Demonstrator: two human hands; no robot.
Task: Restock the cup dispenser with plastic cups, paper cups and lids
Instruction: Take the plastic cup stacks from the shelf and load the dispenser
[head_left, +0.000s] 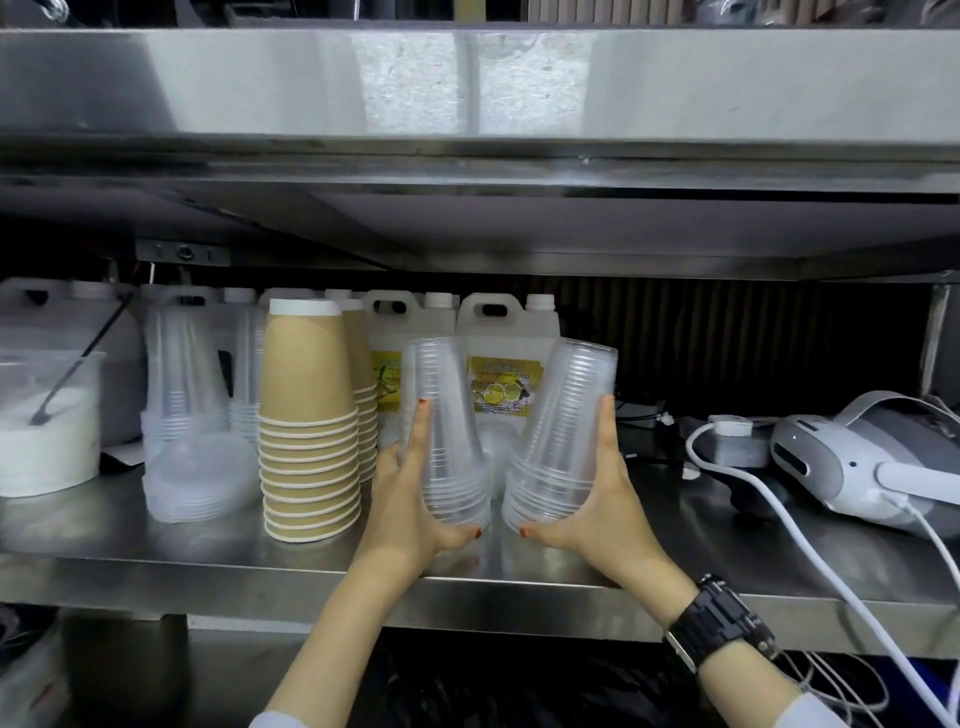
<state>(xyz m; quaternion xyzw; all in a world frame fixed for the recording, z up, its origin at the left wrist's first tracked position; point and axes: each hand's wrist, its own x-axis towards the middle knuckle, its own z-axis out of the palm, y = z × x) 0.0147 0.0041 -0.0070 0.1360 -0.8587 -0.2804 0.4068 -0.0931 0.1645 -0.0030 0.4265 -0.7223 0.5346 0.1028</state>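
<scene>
Two upside-down stacks of clear plastic cups stand side by side on the steel shelf (519, 577). My left hand (410, 493) grips the left plastic cup stack (449, 426) from its left side. My right hand (597, 499) grips the right plastic cup stack (563, 421), which leans to the right. A tall stack of brown paper cups (309, 421) stands just left of my left hand, with a second paper stack behind it. Further left are frosted plastic cups (182, 374) above a pile of clear dome lids (200, 478).
White jugs with yellow labels (498, 384) line the back of the shelf. A white tub with a spoon (47, 431) sits at far left. A grey headset (862, 457) and its white cable (779, 519) lie on the right. A steel shelf (467, 93) hangs low overhead.
</scene>
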